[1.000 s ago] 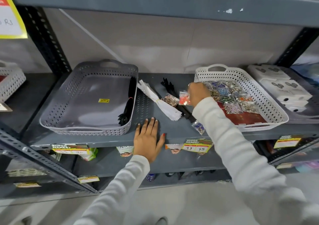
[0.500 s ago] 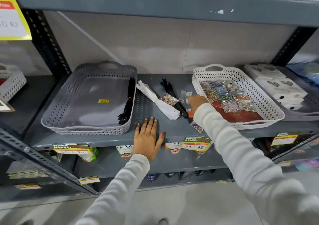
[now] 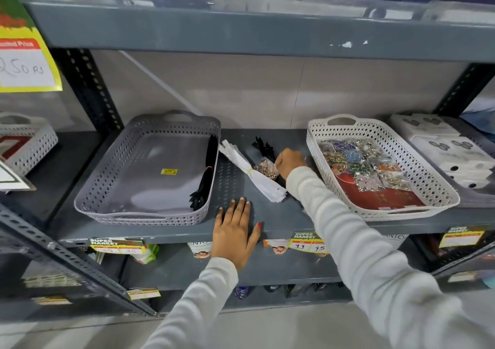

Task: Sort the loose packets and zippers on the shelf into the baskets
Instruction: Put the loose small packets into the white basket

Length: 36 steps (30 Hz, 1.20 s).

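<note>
A grey metal shelf (image 3: 281, 220) runs across the middle of the frame and carries two perforated plastic baskets. The grey basket (image 3: 107, 188) sits left of centre; a bundle of black zippers (image 3: 205, 177) lies along its right inner wall, and a small yellow sticker (image 3: 169, 171) marks its floor. The white basket (image 3: 434, 188) sits right of centre and holds a heap of clear packets (image 3: 359, 161) with glittering blue, green, gold and pink pieces on a red card.

Between the baskets, on the bare shelf, lies a bundle of white zippers (image 3: 254, 173) tied with a yellow band, slanting from upper left to lower right. Behind it, more black zippers (image 3: 263, 146) lie loose. A clear packet of gold pieces (image 3: 265, 167) rests just right of the white bundle.

The right hand (image 3: 290, 161) is curled closed, its fingers touching that gold packet; whether it grips it cannot be told. The left hand (image 3: 235, 232) lies flat and open on the shelf's front edge, fingers spread, holding nothing.
</note>
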{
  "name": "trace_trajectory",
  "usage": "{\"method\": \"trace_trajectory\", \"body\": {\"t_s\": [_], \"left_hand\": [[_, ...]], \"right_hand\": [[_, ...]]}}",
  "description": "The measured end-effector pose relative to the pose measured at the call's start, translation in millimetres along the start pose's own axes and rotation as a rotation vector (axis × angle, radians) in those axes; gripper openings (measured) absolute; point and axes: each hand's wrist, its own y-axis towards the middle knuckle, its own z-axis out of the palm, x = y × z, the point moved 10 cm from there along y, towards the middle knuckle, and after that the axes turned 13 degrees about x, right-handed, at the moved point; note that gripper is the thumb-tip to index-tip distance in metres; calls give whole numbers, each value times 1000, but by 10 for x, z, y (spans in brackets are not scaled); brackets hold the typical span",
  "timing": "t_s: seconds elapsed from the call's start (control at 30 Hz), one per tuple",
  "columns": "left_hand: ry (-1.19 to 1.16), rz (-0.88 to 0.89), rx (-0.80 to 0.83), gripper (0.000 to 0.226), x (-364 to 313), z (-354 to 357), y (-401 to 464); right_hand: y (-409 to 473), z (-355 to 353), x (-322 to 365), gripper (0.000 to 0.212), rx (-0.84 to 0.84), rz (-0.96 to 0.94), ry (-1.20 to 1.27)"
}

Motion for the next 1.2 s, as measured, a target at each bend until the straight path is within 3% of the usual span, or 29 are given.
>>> {"method": "trace_trajectory", "body": {"t_s": [0.23, 0.5, 0.6, 0.7, 0.8, 0.93, 1.07, 1.2], "left_hand": [[18, -3, -6, 62, 5, 21, 5], [9, -2, -37, 60, 0, -22, -2], [6, -1, -39, 60, -2, -28, -9], [13, 2, -32, 61, 0, -3, -10], [17, 0, -29, 61, 0, -4, -3], [18, 13, -32, 59, -14, -21, -1], [14, 23, -29, 59, -13, -10, 4], [0, 19, -12, 61, 4, 14, 25]], "right_hand": [[6, -496, -109, 27, -87, -40, -42], [-210, -378, -221, 33, 46, 93, -710], [-162, -239, -278, 34, 74, 120, -787], [-139, -240, -185, 33, 38, 70, -716], [-194, -241, 160, 28, -49, -82, -468], [-116, 85, 499, 31, 79, -181, -130], [-40, 416, 580, 44, 202, -133, -195], [68, 480, 593, 31, 196, -112, -169]]}}
